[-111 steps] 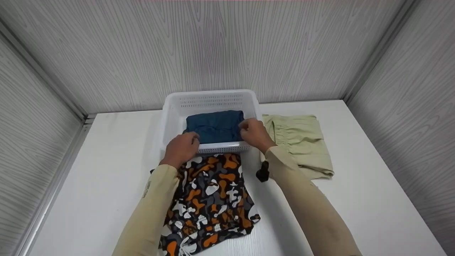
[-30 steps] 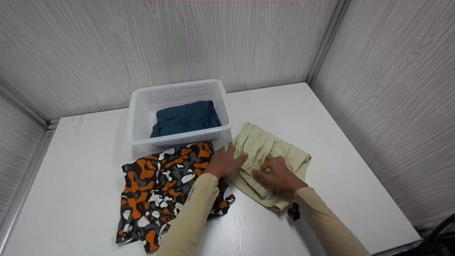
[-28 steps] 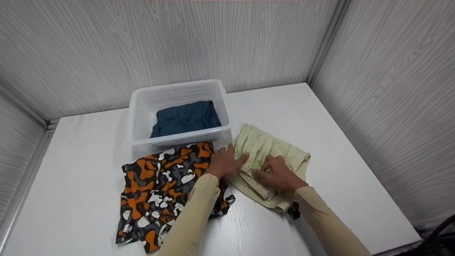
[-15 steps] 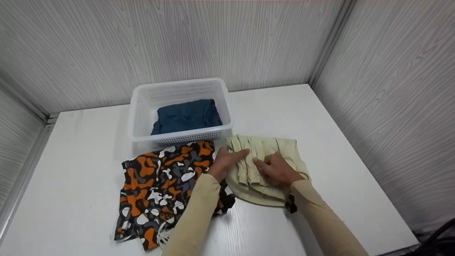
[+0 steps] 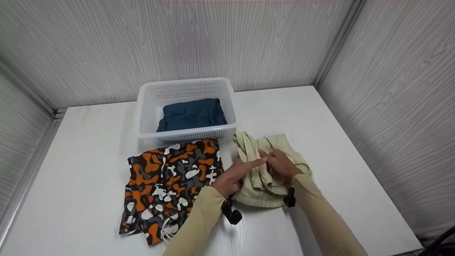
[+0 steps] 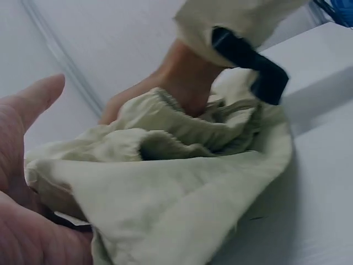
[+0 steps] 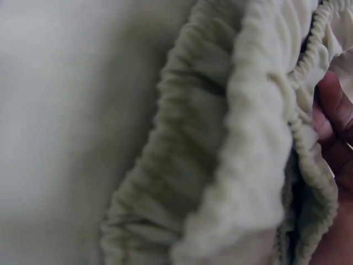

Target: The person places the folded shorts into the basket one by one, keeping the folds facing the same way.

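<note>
Pale green shorts [image 5: 263,199] with a gathered elastic waistband [image 7: 259,110] lie partly folded on the table in the head view. My right hand [image 5: 280,165] grips the cloth near the waistband, its fingers curled into the folds. At the left edge is my left hand [image 5: 234,177], its fingers reaching under the cloth. In the left wrist view its thumb [image 6: 44,96] sticks out straight, apart from the fabric, and the shorts hide its fingertips. To the left, camouflage-patterned shorts [image 5: 177,177] in orange, black, grey and white lie flat.
A white plastic basket [image 5: 186,133] stands behind the garments against the back wall, with a folded dark blue garment [image 5: 193,113] inside. Panels enclose the white table [image 5: 89,160] at the back and sides. A black cable [image 5: 440,236] shows at the lower right.
Both hands have moved from the basket to the pale green shorts. Those shorts have been turned and gathered into a narrower bundle, and the left hand has slid under their left edge.
</note>
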Motion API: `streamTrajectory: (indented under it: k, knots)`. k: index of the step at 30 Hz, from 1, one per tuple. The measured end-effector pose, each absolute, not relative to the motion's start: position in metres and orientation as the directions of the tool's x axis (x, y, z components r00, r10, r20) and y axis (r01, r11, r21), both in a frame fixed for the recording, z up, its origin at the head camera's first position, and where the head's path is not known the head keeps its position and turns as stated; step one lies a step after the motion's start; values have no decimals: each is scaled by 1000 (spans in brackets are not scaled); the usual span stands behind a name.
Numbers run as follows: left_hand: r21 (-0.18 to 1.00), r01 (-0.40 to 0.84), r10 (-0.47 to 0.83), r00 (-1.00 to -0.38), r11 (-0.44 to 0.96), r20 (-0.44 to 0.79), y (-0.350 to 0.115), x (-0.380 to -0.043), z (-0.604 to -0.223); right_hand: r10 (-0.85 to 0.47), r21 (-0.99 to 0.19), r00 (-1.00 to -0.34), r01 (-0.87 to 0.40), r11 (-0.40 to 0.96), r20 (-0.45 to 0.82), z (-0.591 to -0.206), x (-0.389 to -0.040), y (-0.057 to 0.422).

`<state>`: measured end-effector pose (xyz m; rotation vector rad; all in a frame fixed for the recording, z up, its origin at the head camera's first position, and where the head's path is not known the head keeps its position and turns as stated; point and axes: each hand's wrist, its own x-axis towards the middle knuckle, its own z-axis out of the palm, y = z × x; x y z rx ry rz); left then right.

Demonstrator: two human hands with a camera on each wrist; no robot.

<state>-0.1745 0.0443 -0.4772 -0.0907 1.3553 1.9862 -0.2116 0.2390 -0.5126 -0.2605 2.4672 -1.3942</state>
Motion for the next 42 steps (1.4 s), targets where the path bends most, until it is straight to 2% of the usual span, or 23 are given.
streamTrajectory:
  k: [3,7,9,12,16,20,23,28,34,39,42]
  knots:
    - [819,-557,427,-779,-136,-459,50,-169,-481,-325,-892,-930,5,452,-170,-513,-213,237]
    - [853,-492,303,-851,-174,-430,53,-169,-490,-347,-936,-928,9,351,-139,-514,-215,236]
    - [863,-472,259,-869,-179,-421,51,-169,-495,-326,-948,-940,-5,319,-104,-514,-215,239]
    - [886,-454,194,-881,-90,-432,44,-165,-501,-249,-946,-968,-65,318,-17,-516,-214,244]
    - [923,-382,210,-900,41,-382,33,-157,-500,-155,-879,-982,-171,446,112,-519,-210,250]
    - [971,-234,254,-938,42,-236,24,-153,-495,-74,-736,-982,-181,652,176,-524,-207,255]
    - [990,-139,273,-952,7,-136,17,-152,-495,34,-662,-991,-62,747,132,-528,-203,261]
    - [994,-106,289,-952,-5,-100,6,-149,-501,99,-730,-994,97,677,-40,-523,-198,265]
    - [992,-93,293,-954,-81,-66,2,-151,-493,62,-799,-991,132,586,-118,-516,-196,265]
    - [962,-140,315,-947,-235,-60,5,-150,-473,15,-853,-994,99,512,-107,-512,-198,258]
    - [917,-188,329,-942,-351,-67,11,-149,-462,-37,-914,-989,120,387,-146,-501,-194,252]
